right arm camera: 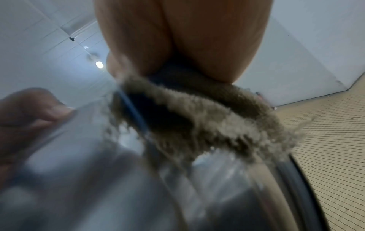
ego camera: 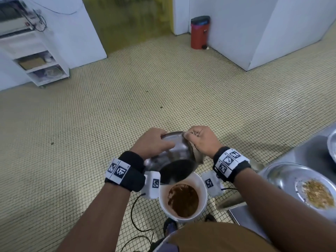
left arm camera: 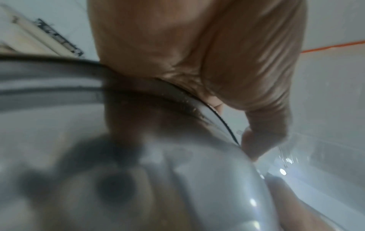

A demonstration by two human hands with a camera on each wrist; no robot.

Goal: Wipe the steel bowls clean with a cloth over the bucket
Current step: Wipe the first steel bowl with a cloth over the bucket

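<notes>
A steel bowl (ego camera: 174,153) is held tilted above the white bucket (ego camera: 202,186), which holds brown slop. My left hand (ego camera: 154,142) grips the bowl from the left, fingers over its far rim and thumb across its outside. My right hand (ego camera: 201,139) clutches a grey-brown cloth (ego camera: 197,156) against the bowl's right rim. In the right wrist view the frayed cloth (right arm camera: 207,125) folds over the rim of the bowl (right arm camera: 118,187). The left wrist view shows the bowl (left arm camera: 138,171) close up and blurred under my left hand (left arm camera: 217,62).
A steel counter (ego camera: 309,153) at the right carries a steel dish (ego camera: 283,177) with food scraps and another bowl at the edge. A red bin (ego camera: 200,32) stands by the far wall, a white shelf unit (ego camera: 41,64) at far left. Cables trail on the tiled floor by my feet.
</notes>
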